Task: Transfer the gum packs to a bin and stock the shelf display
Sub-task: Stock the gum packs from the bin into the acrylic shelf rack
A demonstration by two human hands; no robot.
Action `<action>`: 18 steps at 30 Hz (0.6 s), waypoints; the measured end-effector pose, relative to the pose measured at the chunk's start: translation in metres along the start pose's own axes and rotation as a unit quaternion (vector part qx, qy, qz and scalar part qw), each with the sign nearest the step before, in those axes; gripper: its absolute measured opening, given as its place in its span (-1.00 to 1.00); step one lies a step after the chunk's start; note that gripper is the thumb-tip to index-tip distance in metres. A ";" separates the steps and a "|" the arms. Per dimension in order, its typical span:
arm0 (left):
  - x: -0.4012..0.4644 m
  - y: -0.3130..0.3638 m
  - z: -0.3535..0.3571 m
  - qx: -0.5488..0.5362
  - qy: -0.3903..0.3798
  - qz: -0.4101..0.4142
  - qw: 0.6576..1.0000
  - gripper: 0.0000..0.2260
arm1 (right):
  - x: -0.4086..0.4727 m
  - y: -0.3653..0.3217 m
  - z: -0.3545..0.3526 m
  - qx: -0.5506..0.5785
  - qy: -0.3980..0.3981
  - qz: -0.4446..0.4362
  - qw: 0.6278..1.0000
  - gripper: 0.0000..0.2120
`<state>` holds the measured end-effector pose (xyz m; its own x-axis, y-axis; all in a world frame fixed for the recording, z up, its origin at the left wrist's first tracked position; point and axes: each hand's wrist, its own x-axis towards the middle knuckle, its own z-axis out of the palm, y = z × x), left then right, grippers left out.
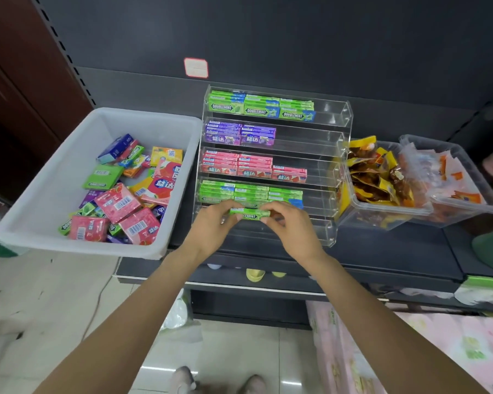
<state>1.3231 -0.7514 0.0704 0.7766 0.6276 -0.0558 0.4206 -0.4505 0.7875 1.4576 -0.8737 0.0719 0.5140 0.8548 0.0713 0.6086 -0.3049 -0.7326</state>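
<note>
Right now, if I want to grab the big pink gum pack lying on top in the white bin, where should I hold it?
Come straight down from above. The pink gum pack lies flat, barcode up, atop the pile in the white bin. Pinch across its two long edges near the middle, which look clear enough for fingers, probably.

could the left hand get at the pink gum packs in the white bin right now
Probably not yet: the left hand and right hand both hold a green gum pack. Once freed, the way looks open; the pink gum packs lie uncovered in the white bin.
</note>
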 end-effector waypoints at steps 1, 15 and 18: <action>-0.004 -0.005 0.000 0.004 0.004 0.000 1.000 -0.78 | -0.001 -0.001 0.005 -0.003 0.010 0.008 1.000 -0.78; -0.036 -0.064 0.018 0.134 0.158 -0.021 0.978 -0.34 | 0.013 0.005 0.074 -0.085 0.018 0.109 0.990 -0.75; -0.039 -0.072 0.020 0.071 0.125 -0.058 0.988 -0.22 | 0.014 0.003 0.080 -0.097 -0.003 0.082 0.992 -0.78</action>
<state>1.2715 -0.7564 0.0032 0.5858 0.8100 0.0266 0.5763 -0.4394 0.6890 1.4181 -0.8292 0.0158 0.6123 0.7895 -0.0415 0.6231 -0.5142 -0.5893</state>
